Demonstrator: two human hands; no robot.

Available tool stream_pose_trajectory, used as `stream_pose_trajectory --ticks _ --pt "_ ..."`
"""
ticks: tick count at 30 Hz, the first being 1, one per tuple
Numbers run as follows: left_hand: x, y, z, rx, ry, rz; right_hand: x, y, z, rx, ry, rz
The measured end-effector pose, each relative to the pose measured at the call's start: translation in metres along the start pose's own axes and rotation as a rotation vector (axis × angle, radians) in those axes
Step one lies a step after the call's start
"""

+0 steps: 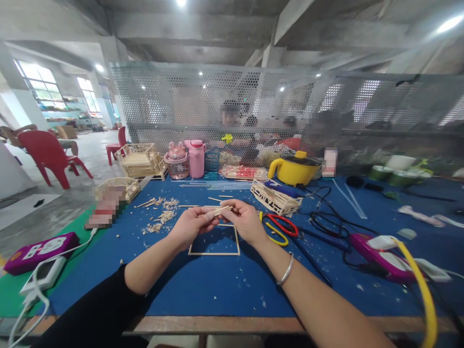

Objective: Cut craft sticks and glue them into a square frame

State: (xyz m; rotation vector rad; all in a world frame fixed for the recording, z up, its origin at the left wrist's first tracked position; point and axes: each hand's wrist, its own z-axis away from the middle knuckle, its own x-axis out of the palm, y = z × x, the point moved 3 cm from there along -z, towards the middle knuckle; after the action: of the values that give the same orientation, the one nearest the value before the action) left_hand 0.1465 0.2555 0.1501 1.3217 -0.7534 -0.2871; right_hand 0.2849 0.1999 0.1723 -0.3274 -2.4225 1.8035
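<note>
Between my two hands, above the blue table mat, is a small bundle of thin wooden sticks (pixel 222 210). My left hand (pixel 194 223) pinches its left end, and my right hand (pixel 246 221) grips the right end with thumb and fingers. Below them a rectangular frame of wooden sticks (pixel 214 253) lies flat, its far side partly hidden by the hands. A few loose sticks (pixel 188 206) lie just beyond. To the left are piles of short stick pieces (pixel 163 217). Scissors with red and yellow handles (pixel 281 228) rest beside my right wrist.
Stick-built models stand at the back left (pixel 141 162) and right of centre (pixel 275 197). A pink bottle (pixel 196 159) and a yellow pot (pixel 295 169) line the back. Purple power strips (pixel 41 252) and cables lie at both sides. A perforated metal screen (pixel 188 106) rises behind.
</note>
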Motion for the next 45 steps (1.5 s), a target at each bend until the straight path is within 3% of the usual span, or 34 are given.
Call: stream_pose_trajectory --ticks 6,12,30,35,38,41,45 --pt "0.001 0.007 0.004 -0.012 -0.065 0.012 -0.004 0.0 -0.003 0.042 0.053 -0.067" --pt "-0.003 0.005 0.002 0.019 -0.035 -0.019 -0.009 0.001 -0.004 0.12 0.05 -0.222" --pt "-0.001 -0.002 0.001 0.005 -0.037 -0.102 -0.004 0.0 -0.003 0.046 0.009 -0.118" --pt "-0.001 0.004 0.006 -0.06 -0.089 -0.14 -0.008 -0.002 -0.004 0.047 -0.028 -0.031" --pt "-0.001 0.011 0.009 0.036 -0.121 -0.218 -0.004 -0.005 -0.001 0.031 -0.107 0.056" --pt "0.005 0.012 0.011 0.168 -0.242 -0.407 0.003 -0.008 0.004 -0.044 -0.19 0.207" --pt "0.009 0.006 0.012 0.204 -0.281 -0.56 0.008 -0.008 0.008 -0.121 -0.223 0.353"
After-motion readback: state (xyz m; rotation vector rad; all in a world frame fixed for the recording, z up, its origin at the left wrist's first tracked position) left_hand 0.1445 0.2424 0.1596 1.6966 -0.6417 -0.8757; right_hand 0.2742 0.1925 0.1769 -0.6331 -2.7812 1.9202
